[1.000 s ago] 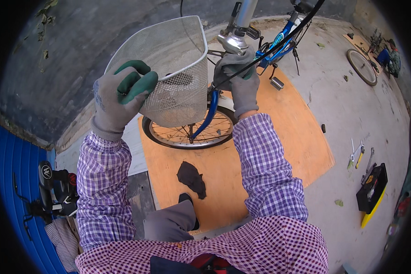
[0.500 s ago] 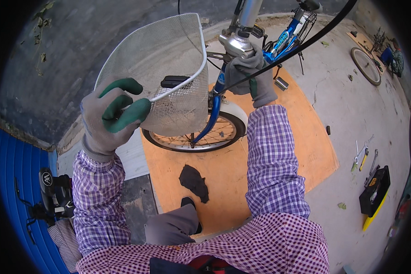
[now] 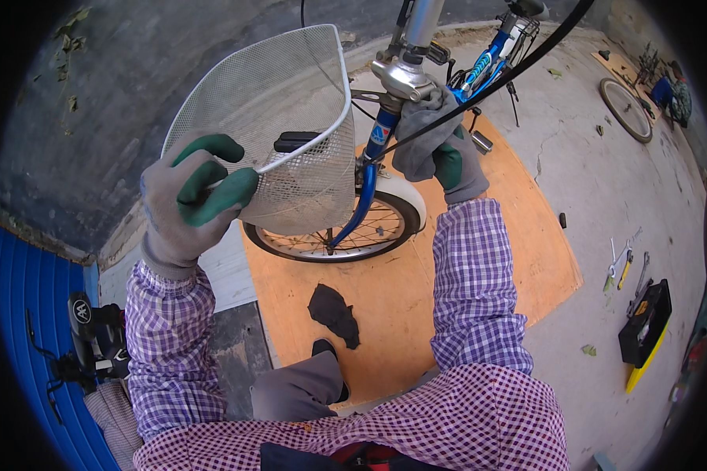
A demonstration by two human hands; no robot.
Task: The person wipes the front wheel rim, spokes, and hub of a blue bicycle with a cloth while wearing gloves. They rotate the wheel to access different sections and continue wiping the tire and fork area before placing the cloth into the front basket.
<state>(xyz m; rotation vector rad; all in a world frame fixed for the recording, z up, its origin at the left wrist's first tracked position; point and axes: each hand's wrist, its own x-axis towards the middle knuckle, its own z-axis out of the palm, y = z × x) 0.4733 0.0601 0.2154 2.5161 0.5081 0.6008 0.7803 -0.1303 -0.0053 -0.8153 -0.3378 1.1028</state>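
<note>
My left hand, in a grey glove with green fingertips, is closed on the near rim of a white mesh bicycle basket. The basket sits at the front of a blue bicycle, above its front wheel. My right hand, gloved alike, holds a grey cloth against the frame, just below the silver joint of the stem. Some of the right fingers are hidden by the cloth. Inside the basket or just behind its rim shows a black block-like part.
An orange board lies under the bicycle, with a dark rag on it. A black and yellow toolbox and wrenches lie on the right. A loose wheel rests farther back. A black cable crosses above my right hand.
My right hand and the cloth have shifted slightly down and to the right, baring more of the blue tube. My left hand keeps its grip on the basket rim.
</note>
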